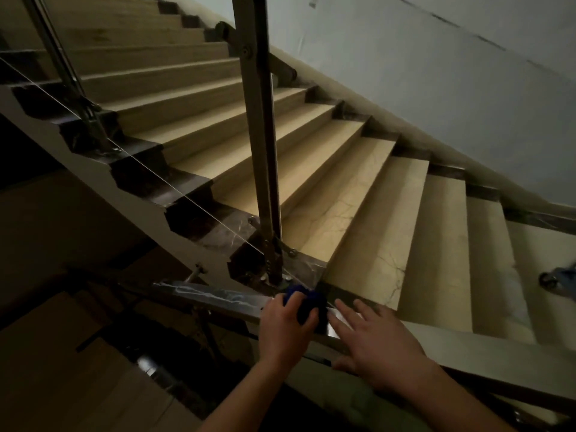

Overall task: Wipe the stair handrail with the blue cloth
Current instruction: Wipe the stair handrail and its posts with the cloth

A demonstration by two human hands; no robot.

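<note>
The rail (215, 299), a flat shiny metal bar, runs across the near part of the view from the left toward the near right, passing under both hands. The cloth (304, 304), dark blue and bunched, sits on the rail just in front of the foot of the upright post (265, 169), with the steps (358, 188) climbing away beyond it.

What could go wrong: the cloth is wadded into a small ball, so only a narrow patch likely meets the metal; streaks already show on the rail to the left, and a pass with this wad could leave more. The cloth is also right beside the post base and its bolts, where it could snag or be pulled loose if dragged that way. On the near left side the stairwell drops away below, so a cloth that slips free could fall out of reach. The light is dim, which makes missed spots hard to judge.

The left hand (285, 328) has its grip closed round the cloth, fingers curled over the near side of the wad and pressing it onto the rail. The right hand (377, 347) holds nothing: its grip is wide, fingers straight and spread, lying flat on the rail just right of the cloth, seemingly for support.
</note>
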